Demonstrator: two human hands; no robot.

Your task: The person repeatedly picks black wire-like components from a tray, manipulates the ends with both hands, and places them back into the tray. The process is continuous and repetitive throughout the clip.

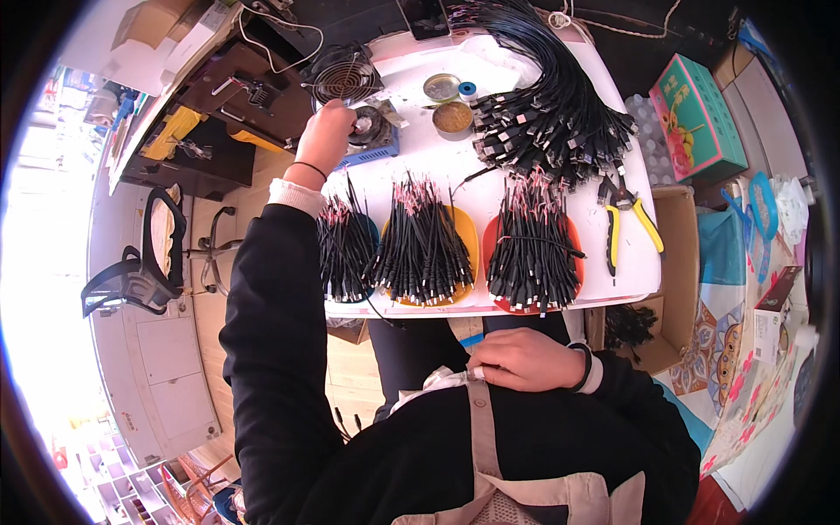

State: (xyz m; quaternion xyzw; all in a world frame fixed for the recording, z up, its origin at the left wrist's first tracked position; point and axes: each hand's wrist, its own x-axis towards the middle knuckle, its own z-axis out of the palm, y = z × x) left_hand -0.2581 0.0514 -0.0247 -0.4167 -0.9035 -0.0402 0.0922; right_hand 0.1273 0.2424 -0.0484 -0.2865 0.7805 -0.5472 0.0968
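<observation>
My left hand [325, 136] reaches over the back left of the white table, fingers pinched together beside a small blue device [372, 156] with a round dark top. Whatever the pinch may hold is hidden. A black fan with a round wire grille [346, 79] stands just behind it. My right hand [529, 359] is down at my lap, fingers curled in against the beige apron [483, 429] and some crumpled white material [442, 380]; its grip is hidden. Bundles of short black cables lie on a blue, a yellow [468, 236] and a red tray [573, 236] along the front edge.
A thick bunch of long black cables [560, 114] covers the back right of the table [420, 70]. Yellow-handled pliers [626, 219] lie near the right edge. Two round tins, one amber-filled [452, 118], stand mid-back. A green box [696, 122] and cardboard carton [674, 262] are at right.
</observation>
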